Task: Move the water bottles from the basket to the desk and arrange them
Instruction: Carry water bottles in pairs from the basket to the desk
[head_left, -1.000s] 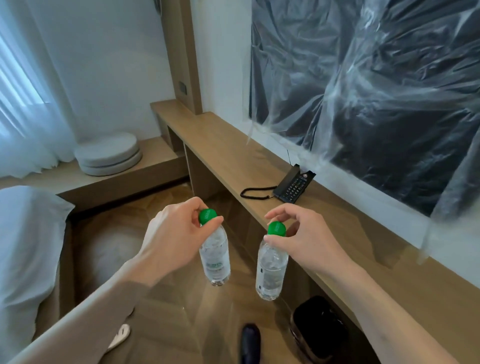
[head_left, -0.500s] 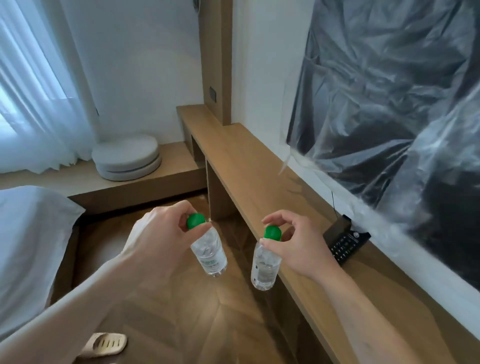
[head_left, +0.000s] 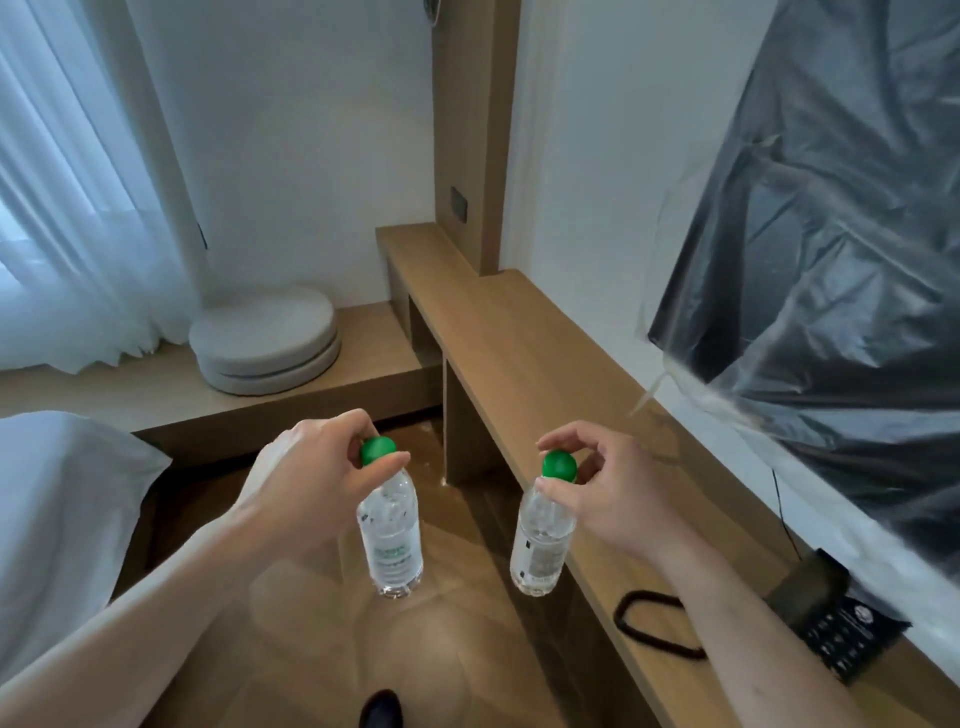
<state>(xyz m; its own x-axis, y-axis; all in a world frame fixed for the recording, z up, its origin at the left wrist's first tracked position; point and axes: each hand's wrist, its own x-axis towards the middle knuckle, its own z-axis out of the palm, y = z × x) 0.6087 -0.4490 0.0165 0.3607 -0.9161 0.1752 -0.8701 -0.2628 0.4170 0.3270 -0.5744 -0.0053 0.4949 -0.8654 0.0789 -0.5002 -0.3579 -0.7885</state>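
Note:
Two clear water bottles with green caps hang upright in the air, each pinched at the cap. My left hand (head_left: 322, 462) holds the left bottle (head_left: 392, 540) over the wooden floor. My right hand (head_left: 597, 493) holds the right bottle (head_left: 540, 551) just off the front edge of the long wooden desk (head_left: 519, 343), which runs along the right wall. No basket is in view.
A black telephone (head_left: 841, 629) with a coiled cord (head_left: 649, 623) lies on the desk at the right. A plastic-covered dark screen (head_left: 831, 260) hangs above the desk. Grey round cushions (head_left: 265, 338) sit on a low bench; a white bed (head_left: 57, 509) is at left.
The view has swung along the desk, so the telephone now sits lower right. Both hands keep their bottles, which have drifted a little farther apart.

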